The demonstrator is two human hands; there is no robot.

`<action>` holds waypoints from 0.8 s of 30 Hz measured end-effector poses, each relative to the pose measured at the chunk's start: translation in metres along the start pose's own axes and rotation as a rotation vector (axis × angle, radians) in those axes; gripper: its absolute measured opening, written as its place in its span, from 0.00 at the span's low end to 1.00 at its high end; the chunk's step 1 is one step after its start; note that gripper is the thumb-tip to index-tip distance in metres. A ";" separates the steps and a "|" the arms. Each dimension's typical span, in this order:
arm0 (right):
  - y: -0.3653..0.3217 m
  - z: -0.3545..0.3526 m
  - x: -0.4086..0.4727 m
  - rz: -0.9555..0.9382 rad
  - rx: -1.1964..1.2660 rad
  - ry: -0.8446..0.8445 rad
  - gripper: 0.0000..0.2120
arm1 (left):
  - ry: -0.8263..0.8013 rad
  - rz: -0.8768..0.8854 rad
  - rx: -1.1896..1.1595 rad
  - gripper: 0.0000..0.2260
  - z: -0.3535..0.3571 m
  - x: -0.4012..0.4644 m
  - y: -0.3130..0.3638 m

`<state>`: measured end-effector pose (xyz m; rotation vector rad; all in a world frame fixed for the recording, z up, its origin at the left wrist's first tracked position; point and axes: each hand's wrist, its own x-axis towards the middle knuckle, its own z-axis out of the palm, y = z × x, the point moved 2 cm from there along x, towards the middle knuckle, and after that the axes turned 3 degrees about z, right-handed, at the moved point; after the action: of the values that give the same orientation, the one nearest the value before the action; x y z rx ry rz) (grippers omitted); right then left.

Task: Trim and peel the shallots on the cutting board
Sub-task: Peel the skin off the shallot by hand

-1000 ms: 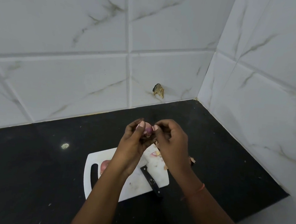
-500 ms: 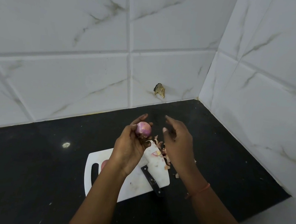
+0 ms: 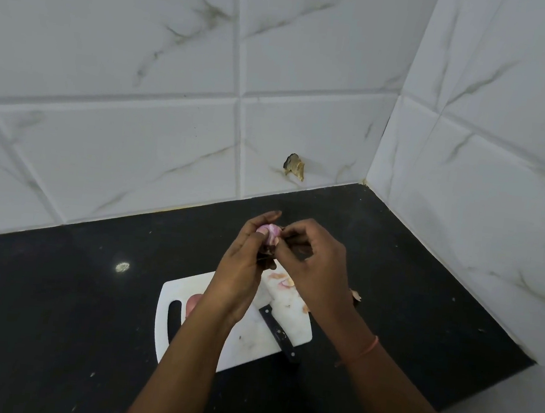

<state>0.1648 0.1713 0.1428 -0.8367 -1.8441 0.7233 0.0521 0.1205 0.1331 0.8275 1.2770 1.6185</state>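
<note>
Above the far end of the board (image 3: 247,341) the left hand (image 3: 241,270) grips a shallot (image 3: 269,233), its fingers curled round the pinkish bulb and the thumb set against its near side; the right hand (image 3: 317,265) has closed in against the shallot from the other side, fingertips pinched at the skin, though what exactly they have hold of I cannot tell; both hands are raised off the board. A second shallot (image 3: 194,300) lies on the board near the handle slot, half hidden by the left wrist; the knife (image 3: 279,335) rests on the board's near right part, its black handle poking over the edge; peels (image 3: 285,281) lie on the board's far right end, under the right hand.
</note>
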 end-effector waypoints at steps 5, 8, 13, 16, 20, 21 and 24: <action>0.000 -0.005 0.001 -0.006 0.001 0.054 0.07 | -0.005 0.013 -0.006 0.14 0.000 0.000 0.000; -0.002 -0.007 0.003 0.001 0.060 0.042 0.06 | -0.012 0.020 -0.015 0.14 0.000 0.000 -0.001; 0.002 0.002 0.003 -0.028 -0.008 -0.108 0.11 | -0.042 0.036 -0.017 0.13 0.002 -0.002 0.001; 0.003 0.005 0.001 0.014 0.027 -0.168 0.12 | -0.020 0.040 0.004 0.13 0.002 -0.003 0.000; 0.002 0.004 -0.001 -0.001 0.041 -0.115 0.12 | 0.003 0.038 -0.009 0.13 0.002 -0.005 -0.002; 0.002 0.004 -0.001 -0.010 0.033 -0.102 0.12 | 0.011 0.033 -0.016 0.13 0.002 -0.005 -0.001; 0.001 0.005 -0.004 -0.024 0.046 -0.057 0.12 | 0.038 0.012 -0.084 0.13 0.001 -0.002 -0.002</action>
<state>0.1622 0.1684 0.1379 -0.7703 -1.8781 0.7794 0.0544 0.1190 0.1314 0.7572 1.2233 1.6930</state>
